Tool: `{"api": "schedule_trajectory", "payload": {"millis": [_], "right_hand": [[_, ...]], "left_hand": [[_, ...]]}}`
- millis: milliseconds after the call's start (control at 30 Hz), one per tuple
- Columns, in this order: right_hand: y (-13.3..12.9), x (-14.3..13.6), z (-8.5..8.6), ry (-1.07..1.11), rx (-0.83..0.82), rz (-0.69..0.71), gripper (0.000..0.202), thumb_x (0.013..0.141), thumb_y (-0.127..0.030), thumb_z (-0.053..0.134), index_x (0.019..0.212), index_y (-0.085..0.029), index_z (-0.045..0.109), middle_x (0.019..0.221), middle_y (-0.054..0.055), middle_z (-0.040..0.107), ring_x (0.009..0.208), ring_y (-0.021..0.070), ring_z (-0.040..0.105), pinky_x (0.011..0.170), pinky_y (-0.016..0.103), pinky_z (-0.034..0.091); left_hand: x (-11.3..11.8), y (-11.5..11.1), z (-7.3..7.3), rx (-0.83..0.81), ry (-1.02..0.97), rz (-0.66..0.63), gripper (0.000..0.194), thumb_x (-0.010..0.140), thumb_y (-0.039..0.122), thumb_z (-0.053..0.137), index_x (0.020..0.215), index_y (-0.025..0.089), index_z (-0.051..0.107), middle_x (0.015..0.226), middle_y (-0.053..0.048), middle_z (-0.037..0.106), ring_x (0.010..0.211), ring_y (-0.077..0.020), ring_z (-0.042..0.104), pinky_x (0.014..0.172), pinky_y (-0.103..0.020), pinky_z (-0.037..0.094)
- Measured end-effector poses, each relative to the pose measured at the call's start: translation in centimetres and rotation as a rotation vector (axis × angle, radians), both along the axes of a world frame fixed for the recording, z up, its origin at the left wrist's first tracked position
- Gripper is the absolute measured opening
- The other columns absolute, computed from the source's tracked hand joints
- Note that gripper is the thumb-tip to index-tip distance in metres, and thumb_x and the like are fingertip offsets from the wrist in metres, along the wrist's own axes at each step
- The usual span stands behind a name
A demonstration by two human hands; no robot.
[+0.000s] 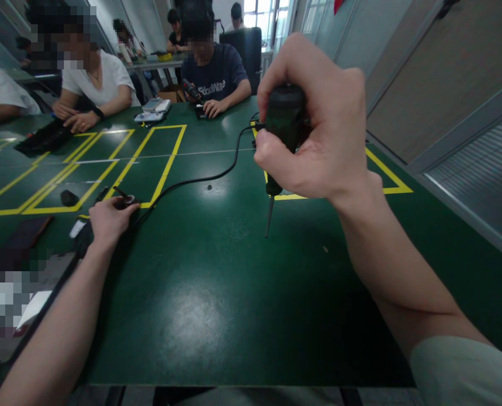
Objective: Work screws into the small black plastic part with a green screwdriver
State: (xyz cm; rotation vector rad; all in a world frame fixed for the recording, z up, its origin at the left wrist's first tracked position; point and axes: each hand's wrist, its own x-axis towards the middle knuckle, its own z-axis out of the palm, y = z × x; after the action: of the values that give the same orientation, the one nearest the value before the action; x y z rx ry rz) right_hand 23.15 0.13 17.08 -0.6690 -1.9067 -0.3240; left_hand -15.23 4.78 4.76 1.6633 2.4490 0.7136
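My right hand point(318, 129) is wrapped round a dark electric screwdriver point(285, 115), raised over the green table point(242, 304). Its thin bit points down, with the tip clear of any part. A black cable point(200, 180) runs from near the screwdriver across the tabletop toward the left. My left hand point(112, 219) is low at the left, with fingers pinched at a small round metallic piece point(129, 199). A dark thin object lies beside those fingertips; its shape is partly hidden.
Yellow tape outlines point(170, 163) mark the table. A dark lump point(69, 197) sits left of my left hand, with a dark flat item point(26, 234) nearer. Across the table, two people handle a black tray point(43, 138) and a small black part point(200, 111).
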Motion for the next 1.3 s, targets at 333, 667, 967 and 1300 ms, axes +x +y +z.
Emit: {"api": "schedule_trajectory", "payload": {"millis": [333, 667, 967, 1300], "right_hand": [[0.5, 0.2, 0.0, -0.013, 0.027, 0.053, 0.021, 0.080, -0.043, 0.052, 0.082, -0.025, 0.041, 0.076, -0.001, 0.040, 0.066, 0.0127, 0.042, 0.068, 0.032, 0.036], [0.3, 0.2, 0.1, -0.014, 0.033, 0.025, 0.019, 0.080, -0.042, 0.051, 0.083, -0.025, 0.041, 0.078, 0.000, 0.041, 0.066, 0.0128, 0.042, 0.069, 0.032, 0.040], [2.2, 0.8, -0.2, 0.000, 0.143, 0.049, 0.030, 0.077, -0.053, 0.056, 0.081, -0.025, 0.047, 0.075, 0.001, 0.047, 0.065, 0.0145, 0.043, 0.065, 0.033, 0.036], [2.0, 1.1, -0.1, 0.011, 0.210, -0.070, 0.035, 0.083, -0.060, 0.049, 0.079, -0.026, 0.046, 0.078, 0.002, 0.055, 0.067, 0.0164, 0.048, 0.069, 0.036, 0.040]], "left_hand": [[0.7, -0.1, 0.9, -0.117, 0.050, 0.014, 0.050, 0.093, 0.035, 0.072, 0.130, 0.001, 0.074, 0.127, -0.019, 0.079, 0.117, -0.0332, 0.074, 0.094, -0.032, 0.053], [3.6, -1.5, 2.4, 0.064, -0.022, -0.132, 0.040, 0.088, 0.028, 0.078, 0.122, 0.006, 0.078, 0.121, -0.013, 0.082, 0.113, -0.0299, 0.074, 0.098, -0.033, 0.052], [9.6, -4.0, -0.6, 0.063, -0.205, -0.711, 0.028, 0.084, 0.037, 0.083, 0.105, 0.018, 0.083, 0.102, -0.006, 0.084, 0.085, -0.0254, 0.075, 0.079, -0.032, 0.057], [14.0, -7.0, -5.0, 0.102, -0.172, -1.066, 0.015, 0.092, 0.024, 0.080, 0.106, 0.019, 0.079, 0.101, -0.007, 0.079, 0.086, -0.0211, 0.072, 0.078, -0.032, 0.059]]}}
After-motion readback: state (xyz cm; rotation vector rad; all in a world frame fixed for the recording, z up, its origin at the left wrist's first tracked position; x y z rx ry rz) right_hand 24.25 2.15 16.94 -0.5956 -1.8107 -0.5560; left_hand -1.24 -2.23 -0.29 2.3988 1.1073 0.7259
